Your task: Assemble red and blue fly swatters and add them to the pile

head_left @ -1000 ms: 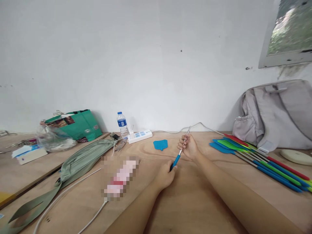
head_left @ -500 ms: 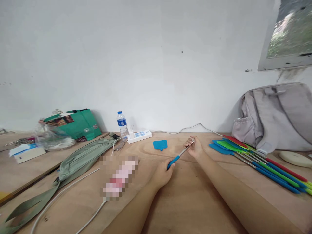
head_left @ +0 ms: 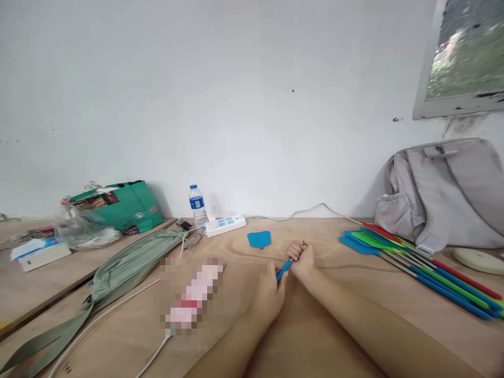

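Note:
My left hand (head_left: 271, 291) is closed round the lower part of a blue fly swatter handle (head_left: 284, 270). Farther up, my right hand (head_left: 302, 258) wraps over the handle's other end, and the metal rod is hidden inside that fist. Just beyond my hands a loose blue swatter head (head_left: 259, 239) lies flat on the wooden table, apart from the handle. To the right is a pile of fly swatters (head_left: 429, 273) in blue, green, red and yellow, with metal rods and coloured grips.
A grey backpack (head_left: 441, 194) leans on the wall behind the pile, near a cream roll (head_left: 478, 260). At the back stand a water bottle (head_left: 197, 207) and a power strip (head_left: 226, 224). On the left are a green bag (head_left: 129, 207), a grey-green waist bag (head_left: 137, 268) and a blurred pink item (head_left: 195, 294) with a cable.
My right hand has slid down the rod toward my left hand and closed into a fist, covering the metal that showed before. The view has tilted slightly.

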Demonstrator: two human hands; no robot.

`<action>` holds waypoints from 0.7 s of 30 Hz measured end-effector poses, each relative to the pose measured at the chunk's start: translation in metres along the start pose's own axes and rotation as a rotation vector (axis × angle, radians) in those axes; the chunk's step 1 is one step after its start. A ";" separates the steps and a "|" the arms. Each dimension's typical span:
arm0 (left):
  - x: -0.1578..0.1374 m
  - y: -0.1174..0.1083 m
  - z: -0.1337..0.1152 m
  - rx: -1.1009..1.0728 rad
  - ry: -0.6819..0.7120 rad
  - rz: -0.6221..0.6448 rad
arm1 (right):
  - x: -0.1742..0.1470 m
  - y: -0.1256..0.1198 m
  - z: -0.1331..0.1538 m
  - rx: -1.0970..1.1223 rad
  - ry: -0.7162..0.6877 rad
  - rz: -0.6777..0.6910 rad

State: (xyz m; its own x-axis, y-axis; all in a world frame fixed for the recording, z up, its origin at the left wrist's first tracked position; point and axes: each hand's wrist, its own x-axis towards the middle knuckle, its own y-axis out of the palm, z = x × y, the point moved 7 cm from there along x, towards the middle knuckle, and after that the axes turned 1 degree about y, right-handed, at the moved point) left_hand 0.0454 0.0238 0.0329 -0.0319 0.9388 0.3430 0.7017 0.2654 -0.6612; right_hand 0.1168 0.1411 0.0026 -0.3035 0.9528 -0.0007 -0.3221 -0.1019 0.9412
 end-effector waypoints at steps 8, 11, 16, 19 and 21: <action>-0.017 0.003 -0.019 0.250 -0.205 0.087 | -0.007 0.006 -0.007 -0.020 -0.075 0.154; -0.018 0.005 -0.020 0.270 -0.212 0.099 | -0.006 0.001 -0.010 -0.030 -0.104 0.166; -0.016 0.009 -0.015 0.223 -0.156 0.095 | -0.008 -0.008 -0.019 -0.057 -0.125 0.163; -0.016 0.016 -0.008 0.209 -0.148 0.087 | -0.007 -0.012 -0.022 -0.088 -0.128 0.153; -0.016 0.020 -0.005 0.204 -0.133 0.068 | -0.004 -0.014 -0.021 -0.118 -0.125 0.146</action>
State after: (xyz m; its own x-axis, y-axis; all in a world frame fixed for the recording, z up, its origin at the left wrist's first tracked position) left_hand 0.0635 0.0128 0.0174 -0.0923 0.9731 0.2110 0.5480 0.2266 -0.8052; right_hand 0.1034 0.1324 -0.0179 -0.2437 0.9528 0.1812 -0.3875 -0.2669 0.8824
